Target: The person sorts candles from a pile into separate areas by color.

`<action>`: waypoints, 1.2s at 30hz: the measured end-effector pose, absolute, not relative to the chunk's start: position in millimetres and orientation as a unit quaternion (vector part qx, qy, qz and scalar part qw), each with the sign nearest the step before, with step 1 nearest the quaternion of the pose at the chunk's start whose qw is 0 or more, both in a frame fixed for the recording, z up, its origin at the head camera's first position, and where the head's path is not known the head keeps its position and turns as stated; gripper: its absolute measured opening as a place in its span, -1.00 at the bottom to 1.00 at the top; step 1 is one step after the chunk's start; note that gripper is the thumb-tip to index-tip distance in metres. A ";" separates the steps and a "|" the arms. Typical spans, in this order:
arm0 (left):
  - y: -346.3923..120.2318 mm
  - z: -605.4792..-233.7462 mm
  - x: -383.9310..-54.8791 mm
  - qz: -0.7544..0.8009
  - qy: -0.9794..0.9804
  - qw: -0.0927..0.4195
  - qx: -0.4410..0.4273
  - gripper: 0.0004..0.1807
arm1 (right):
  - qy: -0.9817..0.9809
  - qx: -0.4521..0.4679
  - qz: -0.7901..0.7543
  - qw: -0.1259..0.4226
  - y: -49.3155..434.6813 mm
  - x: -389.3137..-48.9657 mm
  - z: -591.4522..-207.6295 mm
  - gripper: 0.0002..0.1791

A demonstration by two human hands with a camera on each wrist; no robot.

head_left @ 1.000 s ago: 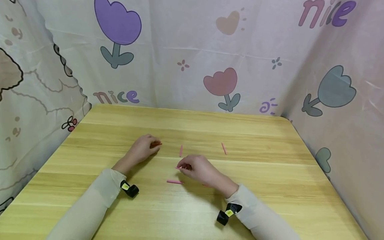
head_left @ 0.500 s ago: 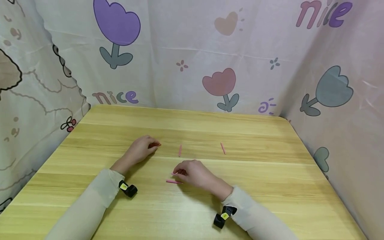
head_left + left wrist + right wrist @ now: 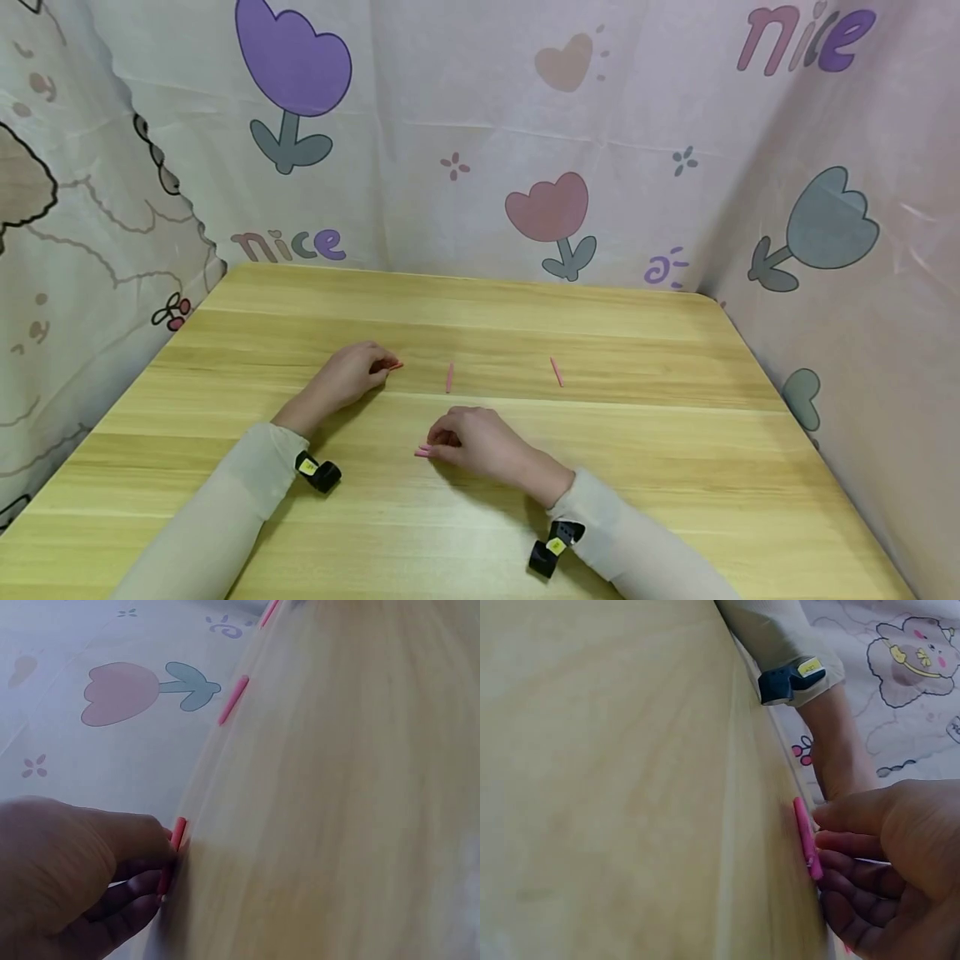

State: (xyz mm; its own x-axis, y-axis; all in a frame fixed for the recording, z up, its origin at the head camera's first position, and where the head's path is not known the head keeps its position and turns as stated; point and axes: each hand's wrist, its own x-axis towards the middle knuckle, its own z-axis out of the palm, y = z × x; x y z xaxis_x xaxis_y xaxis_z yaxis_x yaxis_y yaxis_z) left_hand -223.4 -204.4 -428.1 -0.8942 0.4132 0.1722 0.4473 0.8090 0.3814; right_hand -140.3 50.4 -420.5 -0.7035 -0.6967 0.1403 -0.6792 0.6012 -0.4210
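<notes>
My left hand (image 3: 351, 374) pinches a short red stick (image 3: 173, 855) between thumb and fingers, low over the table on the left. My right hand (image 3: 480, 444), nearer the front, holds a pink stick (image 3: 807, 838) at its fingertips. Right below those fingers is another pink stick (image 3: 422, 455), mostly covered by the hand; whether the two touch, I cannot tell. Between and beyond the hands, a thin pink stick (image 3: 449, 377) lies on the wood. Farther right lies one more slanted pink stick (image 3: 557, 372).
The wooden table (image 3: 645, 483) has its back edge against a printed cloth (image 3: 420, 200). Cloth also hangs along both sides. Black wrist cameras are strapped over both sleeves.
My right hand has moved down and slightly left with its pink stick, reaching the stick lying at the front. My left hand has stayed nearly in place, holding the red stick.
</notes>
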 end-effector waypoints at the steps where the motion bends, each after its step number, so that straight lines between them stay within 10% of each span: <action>1: -204.5 -427.4 -223.3 -0.211 -0.950 0.036 -0.227 -0.76 | 0.894 -0.384 -0.229 0.023 50.5 -139.9 -420.4 -0.87; 36: -201.2 -417.5 -219.6 -0.204 -0.943 -0.010 -0.264 -0.73 | 0.879 -0.423 -0.215 0.036 56.3 -140.7 -419.0 -0.89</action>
State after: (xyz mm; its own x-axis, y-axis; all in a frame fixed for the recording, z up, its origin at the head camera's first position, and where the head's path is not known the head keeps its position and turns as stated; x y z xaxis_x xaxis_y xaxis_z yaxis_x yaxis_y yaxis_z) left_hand -219.6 -201.2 -417.5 -0.8604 0.5020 0.0879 0.4935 0.7777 0.3894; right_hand -140.7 56.3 -419.0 -0.6392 -0.7598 0.1184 -0.7287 0.5493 -0.4089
